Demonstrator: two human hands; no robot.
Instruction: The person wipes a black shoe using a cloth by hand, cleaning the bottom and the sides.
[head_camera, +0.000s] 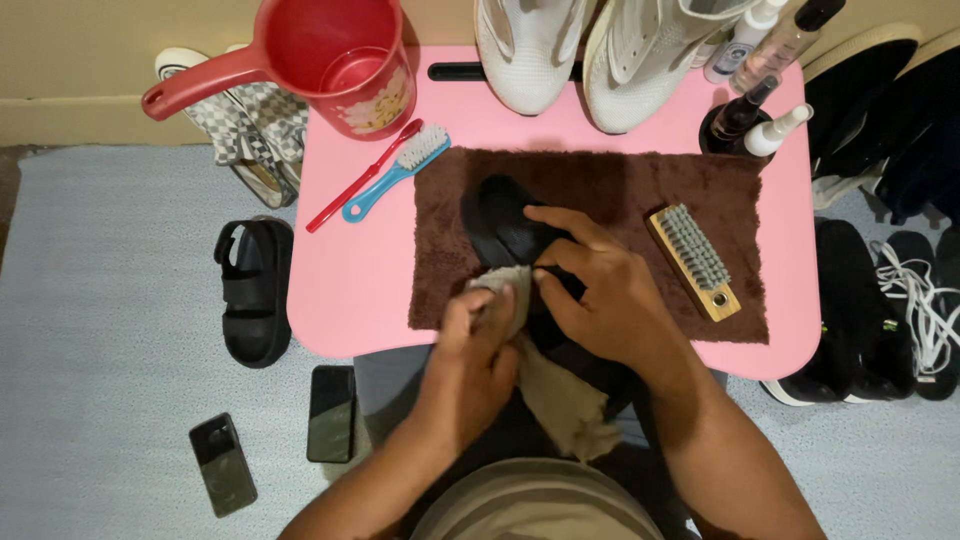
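A black sandal lies on a brown towel spread over a small pink table. My right hand grips the sandal from above, fingers curled over its near end. My left hand holds a grey-beige cloth pressed against the sandal's near edge; the rest of the cloth hangs down toward my lap. A wooden brush with pale bristles rests on the towel to the right of my hands.
A red scoop jug, a red toothbrush and a blue brush sit at the table's back left. White sneakers and spray bottles stand at the back. Another black sandal and two phones lie on the floor left; dark shoes crowd the right.
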